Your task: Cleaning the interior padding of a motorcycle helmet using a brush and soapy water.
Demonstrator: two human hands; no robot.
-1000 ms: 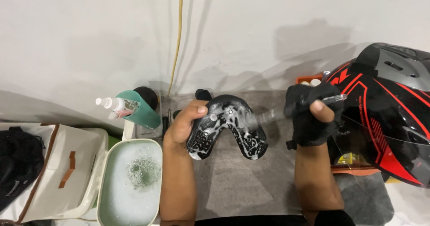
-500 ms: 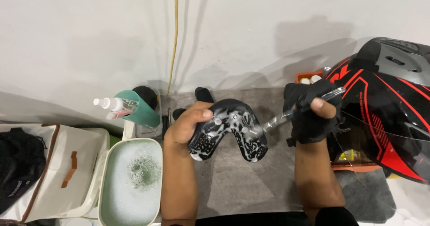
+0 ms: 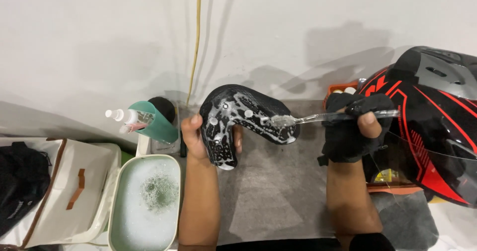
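Left hand (image 3: 198,134), bare, grips one arm of a black curved helmet pad (image 3: 238,119), soap-flecked, held above the grey mat (image 3: 271,196); fingers wrapped round the pad's lower left leg. Right hand (image 3: 353,126), in a black fingerless glove, is closed on a clear-handled toothbrush (image 3: 328,116), handle roughly level, bristle end resting on the pad's right arm. Compared with half a second back, the pad has turned: its arch now sits higher and its right arm points toward the brush, and the brush lies flatter, its head further out along that arm. A red-and-black helmet (image 3: 432,117) sits at right, touching the gloved hand's far side. Pale basin (image 3: 117,191) of sudsy water lies lower left, beside a teal cup (image 3: 156,124) holding small bottles and a cream bag (image 3: 49,191).
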